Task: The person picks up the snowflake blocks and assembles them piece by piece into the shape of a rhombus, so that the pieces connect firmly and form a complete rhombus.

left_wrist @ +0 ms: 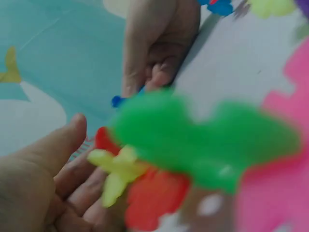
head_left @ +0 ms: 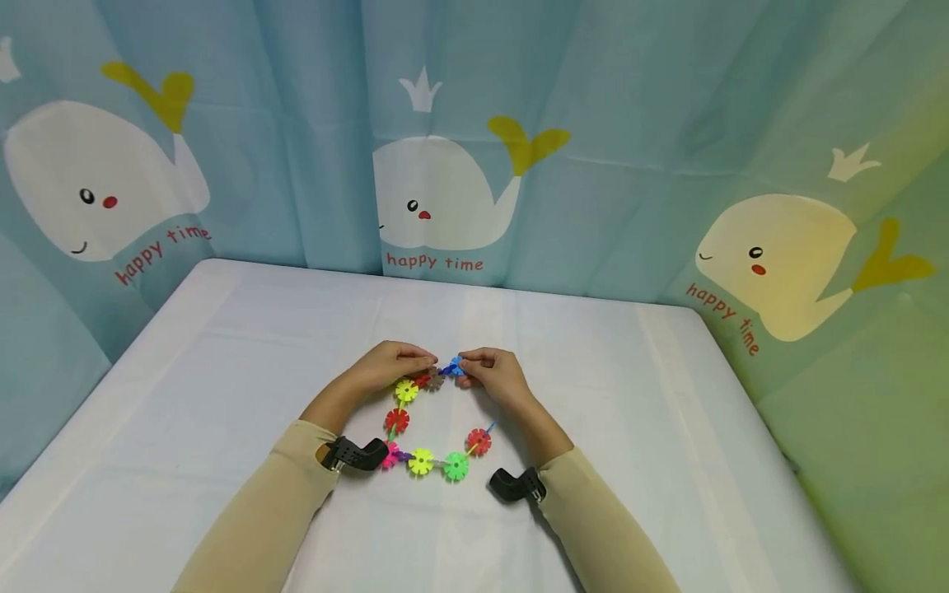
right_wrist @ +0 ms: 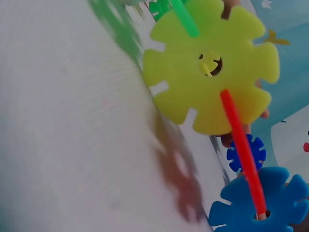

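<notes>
My right hand [head_left: 500, 375] pinches a light-blue notched disc [head_left: 456, 366] at the end of a chain of flat plastic snowflake discs. A dark-blue disc [right_wrist: 246, 152] joins it to a brown disc [head_left: 435, 379]. My left hand [head_left: 389, 365] is beside the brown disc. In the left wrist view, its thumb [left_wrist: 67, 137] stands apart from the chain, while its fingers [left_wrist: 75, 174] lie behind a red disc [left_wrist: 106, 140]. Blurred green [left_wrist: 203, 140] and pink discs [left_wrist: 275, 193] cover part of that view.
The chain bends through a red disc [head_left: 397, 421], a yellow disc [head_left: 421, 461] and a green disc [head_left: 455, 466]. Its other end, with a blue disc [right_wrist: 270, 198], lies near my right wrist. White cloth covers the table [head_left: 222, 395]; a whale-print curtain [head_left: 615, 99] surrounds it.
</notes>
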Tool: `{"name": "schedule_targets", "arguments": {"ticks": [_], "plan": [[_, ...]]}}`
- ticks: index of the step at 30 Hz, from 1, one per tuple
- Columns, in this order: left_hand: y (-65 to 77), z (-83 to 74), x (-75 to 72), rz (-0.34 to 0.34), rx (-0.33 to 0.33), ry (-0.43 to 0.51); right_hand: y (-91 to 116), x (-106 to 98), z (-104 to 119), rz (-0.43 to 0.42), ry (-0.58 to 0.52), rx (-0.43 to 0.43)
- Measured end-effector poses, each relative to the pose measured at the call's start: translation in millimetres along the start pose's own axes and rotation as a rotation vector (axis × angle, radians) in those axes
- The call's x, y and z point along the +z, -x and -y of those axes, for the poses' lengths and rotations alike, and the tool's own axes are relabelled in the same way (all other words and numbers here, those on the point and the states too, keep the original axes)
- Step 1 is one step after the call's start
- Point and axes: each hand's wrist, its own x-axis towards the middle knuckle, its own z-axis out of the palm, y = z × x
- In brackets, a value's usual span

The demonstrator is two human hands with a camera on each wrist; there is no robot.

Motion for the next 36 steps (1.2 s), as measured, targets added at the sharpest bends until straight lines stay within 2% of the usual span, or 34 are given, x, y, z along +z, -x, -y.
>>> {"name": "schedule_targets", "arguments": {"ticks": [5, 8, 10, 14, 19, 23, 29, 36], "plan": [[5.7, -2.7, -8.7, 0.139, 0.049, 0.006, 0, -1, -1, -0.016, -0.021, 0.008], [7.1, -4.0, -7.5, 0.172, 0.084, 0.022, -1, -2, -1, -0.03, -0.026, 0.008], [7.0, -3.6, -4.5, 0.154, 0.111, 0.018, 0, -2, -1, -0.034, -0.029, 0.008], [4.4, -2.0, 5.0, 0.063, 0.14, -0.004, 0, -2, -1, -0.039, -0.042, 0.009], [3.6, -0.3, 14.5, -0.053, 0.101, 0.034, -1, -3, -2, -0.033, -0.057, 0.006], [3.8, 3.7, 18.9, -0.116, 0.076, 0.076, -1, -4, -4, -0.029, -0.056, -0.003], [2.3, 8.5, 22.8, -0.163, 0.074, 0.101, -2, -3, -5, -0.028, -0.075, -0.016], [3.2, 5.6, 22.8, -0.123, 0.12, 0.091, 0, -2, -5, -0.041, -0.084, -0.024]]}}
